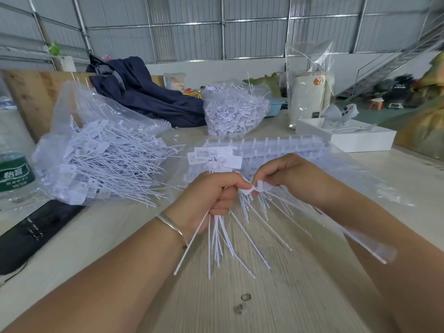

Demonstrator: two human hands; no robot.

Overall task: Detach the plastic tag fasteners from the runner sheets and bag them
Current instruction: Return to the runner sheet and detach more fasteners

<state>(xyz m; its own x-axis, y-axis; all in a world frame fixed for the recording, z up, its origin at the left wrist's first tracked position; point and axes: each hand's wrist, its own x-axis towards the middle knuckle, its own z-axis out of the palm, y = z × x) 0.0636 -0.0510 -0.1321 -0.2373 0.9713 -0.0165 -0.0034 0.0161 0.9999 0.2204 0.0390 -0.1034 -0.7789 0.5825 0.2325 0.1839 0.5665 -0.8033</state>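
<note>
bare forearms, seemingly silver bangle (171, 226)

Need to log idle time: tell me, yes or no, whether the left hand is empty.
No: the left hand grips a bundle of white tag fasteners, whose thin tails fan out below the fist.

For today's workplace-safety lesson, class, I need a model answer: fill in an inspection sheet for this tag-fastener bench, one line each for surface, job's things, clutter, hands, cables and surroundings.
Surface: pale wood-grain table.
Job's things: bundle of fasteners; runner sheet behind the hands; open bag of fasteners at left; fuller bag further back.
Clutter: water bottle, dark jacket, white box, black pad.
Hands: left hand grips the bundle; right hand pinches one tag.
Cables: yellow cord by the jacket.
Surroundings: corrugated metal wall, staircase at right.
</note>
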